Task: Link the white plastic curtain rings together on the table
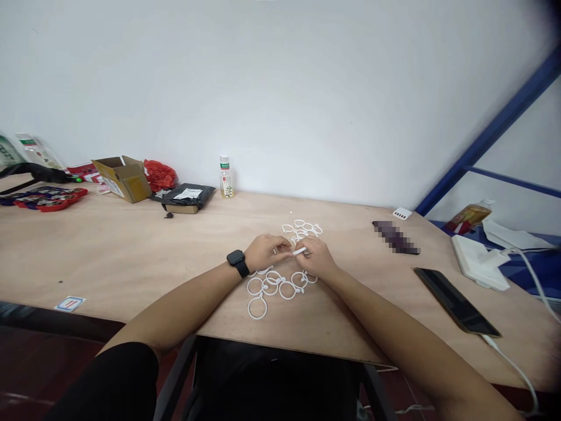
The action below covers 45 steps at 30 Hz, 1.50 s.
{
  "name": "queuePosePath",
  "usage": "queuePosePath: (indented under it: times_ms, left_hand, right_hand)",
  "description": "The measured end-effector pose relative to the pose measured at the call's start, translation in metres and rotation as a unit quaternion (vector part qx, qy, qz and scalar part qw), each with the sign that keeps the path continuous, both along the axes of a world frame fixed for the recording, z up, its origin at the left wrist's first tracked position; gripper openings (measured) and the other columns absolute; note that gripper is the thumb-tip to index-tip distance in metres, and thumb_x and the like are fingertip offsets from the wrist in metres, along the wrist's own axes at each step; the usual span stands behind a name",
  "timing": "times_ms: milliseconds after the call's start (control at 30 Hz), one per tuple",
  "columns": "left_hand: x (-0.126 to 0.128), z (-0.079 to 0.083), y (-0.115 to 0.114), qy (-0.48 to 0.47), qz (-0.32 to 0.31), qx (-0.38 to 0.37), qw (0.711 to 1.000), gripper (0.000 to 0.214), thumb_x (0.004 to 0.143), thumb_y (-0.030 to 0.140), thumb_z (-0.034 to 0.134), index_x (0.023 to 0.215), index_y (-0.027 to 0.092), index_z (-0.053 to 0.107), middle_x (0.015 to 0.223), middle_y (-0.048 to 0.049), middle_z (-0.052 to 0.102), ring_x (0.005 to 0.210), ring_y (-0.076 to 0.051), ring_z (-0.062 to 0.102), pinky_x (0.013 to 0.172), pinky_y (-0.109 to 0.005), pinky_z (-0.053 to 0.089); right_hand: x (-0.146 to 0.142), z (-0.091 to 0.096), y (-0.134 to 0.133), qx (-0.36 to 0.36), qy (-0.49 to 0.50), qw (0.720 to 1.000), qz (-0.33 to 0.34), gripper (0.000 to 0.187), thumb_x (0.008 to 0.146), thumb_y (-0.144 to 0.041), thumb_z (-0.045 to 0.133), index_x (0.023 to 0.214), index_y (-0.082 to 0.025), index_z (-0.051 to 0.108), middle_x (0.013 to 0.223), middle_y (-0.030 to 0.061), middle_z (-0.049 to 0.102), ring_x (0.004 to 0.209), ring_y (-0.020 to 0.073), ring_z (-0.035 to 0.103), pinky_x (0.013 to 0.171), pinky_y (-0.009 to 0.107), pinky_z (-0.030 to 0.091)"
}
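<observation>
Between the fingers of my right hand (319, 257) is a white curtain ring (299, 251), seen nearly edge-on. My left hand (268, 251), with a black watch on its wrist, has its thumb and fingers drawn together at the ring's left end; what sits in that pinch is too small to tell. Nearer my body, several white curtain rings (258, 307) with small eyelets lie loosely on the wooden table, some overlapping. Beyond my hands lies another loose group of white rings (300, 224), partly hidden by my fingers.
A bottle (227, 178), a black parcel (189, 196) and an open cardboard box (125, 178) stand along the wall. To the right lie a phone (456, 301) on a cable, a blurred dark object (395, 237) and a white power strip (477, 263). The table's front edge (298, 347) is close.
</observation>
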<state>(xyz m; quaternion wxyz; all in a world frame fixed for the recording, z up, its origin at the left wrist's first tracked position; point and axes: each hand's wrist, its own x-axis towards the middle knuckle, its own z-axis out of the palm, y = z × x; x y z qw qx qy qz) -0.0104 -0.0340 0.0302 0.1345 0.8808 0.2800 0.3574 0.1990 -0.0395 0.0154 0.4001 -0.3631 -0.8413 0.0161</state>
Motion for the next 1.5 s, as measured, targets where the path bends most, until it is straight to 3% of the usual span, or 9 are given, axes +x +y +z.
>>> queuePosePath:
  times_ms: [100,200,333,500,633,767,1067,1200,1500]
  left_hand:
    - [-0.004,0.002,0.005,-0.005,0.031,-0.001,0.999,0.023,0.087,0.038,0.062,0.097,0.017,0.066,0.088,-0.0040,0.073,0.079,-0.015,0.067,0.076,-0.027,0.050]
    - [-0.011,0.002,0.012,0.011,0.099,-0.004,0.995,0.019,0.086,0.031,0.060,0.097,0.018,0.067,0.091,-0.0042,0.072,0.084,-0.017,0.066,0.081,-0.031,0.049]
    - [-0.018,0.000,0.018,0.098,0.151,-0.039,0.983,0.018,0.077,0.023,0.061,0.091,0.021,0.071,0.100,-0.0034,0.071,0.095,-0.021,0.063,0.090,-0.035,0.046]
    - [-0.017,-0.001,0.016,0.198,0.183,-0.072,0.960,0.015,0.072,0.030,0.065,0.083,0.023,0.073,0.104,-0.0041,0.070,0.099,-0.026,0.060,0.092,-0.040,0.042]
    - [-0.015,0.000,0.014,0.211,0.200,-0.079,0.954,0.013,0.075,0.028,0.062,0.080,0.022,0.071,0.099,-0.0044,0.071,0.098,-0.026,0.060,0.089,-0.039,0.041]
    - [-0.014,0.000,0.014,0.141,0.211,-0.066,0.965,0.013,0.082,0.028,0.058,0.083,0.022,0.070,0.093,-0.0029,0.071,0.093,-0.022,0.061,0.087,-0.036,0.041]
    - [0.001,0.004,0.001,-0.008,0.130,0.026,0.991,0.016,0.088,0.033,0.059,0.083,0.020,0.067,0.079,-0.0012,0.070,0.076,-0.016,0.061,0.081,-0.033,0.042]
    - [0.000,0.005,-0.001,-0.009,0.117,0.038,0.992,0.018,0.089,0.035,0.059,0.084,0.020,0.067,0.081,-0.0016,0.071,0.076,-0.016,0.062,0.081,-0.034,0.042]
    - [-0.004,0.002,0.004,0.010,0.090,0.038,0.995,0.018,0.090,0.035,0.059,0.086,0.020,0.068,0.080,-0.0010,0.071,0.074,-0.015,0.062,0.078,-0.031,0.042]
  right_hand:
    - [0.006,0.000,0.004,0.009,0.019,1.000,-0.021,0.011,0.074,-0.014,0.053,0.069,-0.021,0.059,0.069,0.0024,0.065,0.071,0.0187,0.060,0.071,0.030,0.045]
    - [0.012,0.001,0.010,-0.002,0.041,0.995,-0.087,0.011,0.077,-0.019,0.055,0.075,-0.021,0.065,0.074,0.0029,0.068,0.073,0.0197,0.062,0.074,0.031,0.046]
    - [0.023,0.001,0.021,-0.050,0.050,0.985,-0.158,0.019,0.083,-0.029,0.056,0.093,-0.022,0.070,0.086,0.0048,0.072,0.081,0.0228,0.065,0.079,0.036,0.048]
    - [0.033,-0.004,0.031,-0.072,0.011,0.975,-0.212,0.031,0.079,-0.033,0.064,0.108,-0.023,0.069,0.109,0.0087,0.070,0.103,0.0293,0.062,0.090,0.045,0.046]
    - [0.026,-0.004,0.026,-0.037,0.014,0.984,-0.175,0.024,0.079,-0.031,0.064,0.102,-0.022,0.070,0.107,0.0080,0.070,0.103,0.0278,0.061,0.092,0.044,0.046]
    - [0.011,0.002,0.013,-0.030,0.012,0.994,-0.103,0.018,0.083,-0.028,0.061,0.098,-0.022,0.069,0.103,0.0068,0.072,0.099,0.0246,0.063,0.090,0.040,0.046]
    - [-0.003,0.006,-0.002,-0.072,-0.013,0.997,-0.002,0.017,0.084,-0.027,0.060,0.097,-0.021,0.068,0.091,0.0053,0.072,0.086,0.0221,0.064,0.082,0.036,0.045]
    - [-0.002,0.006,-0.003,-0.080,-0.003,0.997,0.009,0.014,0.087,-0.024,0.054,0.089,-0.021,0.067,0.082,0.0039,0.069,0.079,0.0202,0.061,0.076,0.033,0.043]
    - [0.003,0.008,-0.004,-0.091,0.008,0.996,0.026,0.017,0.091,-0.026,0.047,0.091,-0.022,0.064,0.084,0.0033,0.068,0.082,0.0201,0.060,0.079,0.033,0.042]
